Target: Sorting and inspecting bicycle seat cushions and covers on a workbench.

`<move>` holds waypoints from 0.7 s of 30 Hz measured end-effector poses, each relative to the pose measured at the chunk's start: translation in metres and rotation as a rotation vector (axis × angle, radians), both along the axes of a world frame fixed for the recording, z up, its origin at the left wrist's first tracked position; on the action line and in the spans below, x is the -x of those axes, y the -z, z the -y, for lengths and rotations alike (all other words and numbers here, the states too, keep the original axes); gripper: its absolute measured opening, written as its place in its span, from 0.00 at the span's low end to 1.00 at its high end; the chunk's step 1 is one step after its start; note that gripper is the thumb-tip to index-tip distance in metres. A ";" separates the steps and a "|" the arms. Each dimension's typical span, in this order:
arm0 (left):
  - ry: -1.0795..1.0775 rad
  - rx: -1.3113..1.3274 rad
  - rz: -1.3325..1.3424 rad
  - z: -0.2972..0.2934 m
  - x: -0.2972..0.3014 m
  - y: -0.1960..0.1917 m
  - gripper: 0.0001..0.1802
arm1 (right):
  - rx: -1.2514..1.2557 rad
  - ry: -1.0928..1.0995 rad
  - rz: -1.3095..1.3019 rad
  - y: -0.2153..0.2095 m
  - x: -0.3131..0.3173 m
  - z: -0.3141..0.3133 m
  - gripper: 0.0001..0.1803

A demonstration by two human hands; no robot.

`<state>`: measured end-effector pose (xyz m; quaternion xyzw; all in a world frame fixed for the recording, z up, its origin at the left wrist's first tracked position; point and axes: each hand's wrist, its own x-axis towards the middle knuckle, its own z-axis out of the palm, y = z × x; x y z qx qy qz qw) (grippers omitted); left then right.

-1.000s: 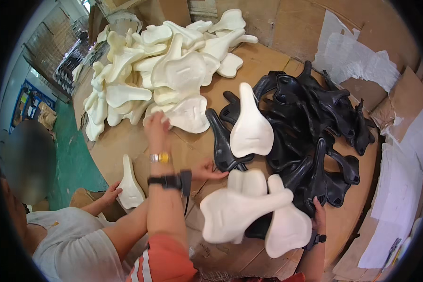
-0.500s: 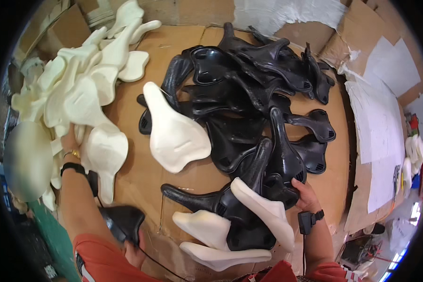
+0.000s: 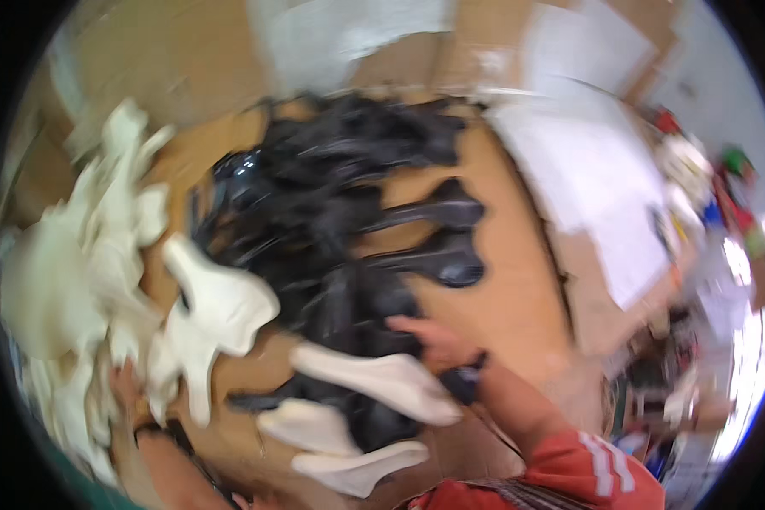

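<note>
At the left, my left hand (image 3: 126, 382) reaches in among white bicycle-saddle pads (image 3: 115, 255) piled there. Its fingers are smeared and partly hidden. My right hand (image 3: 440, 342) is at the near edge of the heap of black saddle shells (image 3: 314, 212), with its thumb over one shell's edge and its other fingers hidden. One white pad (image 3: 229, 306) lies at the heap's left side, between it and the white pile. In front, a long white pad (image 3: 378, 378) lies across black shells, with two more pads, a squarish one (image 3: 310, 427) and a narrow one (image 3: 361, 467), nearer me.
Brown cardboard (image 3: 518, 314) covers the work surface, and upright cardboard (image 3: 204, 51) lines its back. White sheets (image 3: 569, 161) cover the right side. Assorted objects (image 3: 671, 399) stand beyond at right. Another person's hand (image 3: 255, 501) shows at the lower edge.
My view has swung right, shifting the scene left and blurring it. My right hand stays at the black shells, my left at the white pile. The black shell at lower left is out of sight.
</note>
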<state>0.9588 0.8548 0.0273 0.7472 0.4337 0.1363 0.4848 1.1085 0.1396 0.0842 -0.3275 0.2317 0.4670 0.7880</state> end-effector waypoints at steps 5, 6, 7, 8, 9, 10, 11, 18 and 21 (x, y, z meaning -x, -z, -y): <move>0.155 -0.102 -0.010 0.169 -0.045 -0.019 0.20 | 0.188 0.024 0.421 -0.029 0.005 0.010 0.27; 0.175 -0.119 0.006 0.198 -0.039 -0.039 0.20 | 0.176 0.049 0.436 -0.029 0.020 0.015 0.27; 0.254 0.147 0.033 0.230 -0.041 -0.057 0.19 | 0.193 -0.011 0.537 -0.031 0.027 0.024 0.28; 0.332 0.415 0.054 0.251 -0.045 -0.066 0.19 | 0.213 -0.075 0.637 -0.035 0.034 0.030 0.30; 0.215 0.172 0.099 0.250 -0.023 -0.044 0.16 | 0.178 -0.103 0.651 -0.037 0.046 0.027 0.30; 0.024 0.284 0.241 0.246 -0.007 -0.025 0.13 | 0.096 -0.132 0.642 -0.039 0.061 0.027 0.30; 0.072 0.373 0.242 0.266 -0.005 -0.025 0.13 | 0.049 -0.137 0.615 -0.037 0.076 0.041 0.31; 0.047 0.457 0.375 0.483 0.060 -0.125 0.08 | 0.948 -0.128 1.225 -0.100 0.154 0.183 0.25; 0.043 0.468 0.434 0.532 0.112 -0.160 0.11 | 1.361 -0.249 1.635 -0.125 0.182 0.233 0.28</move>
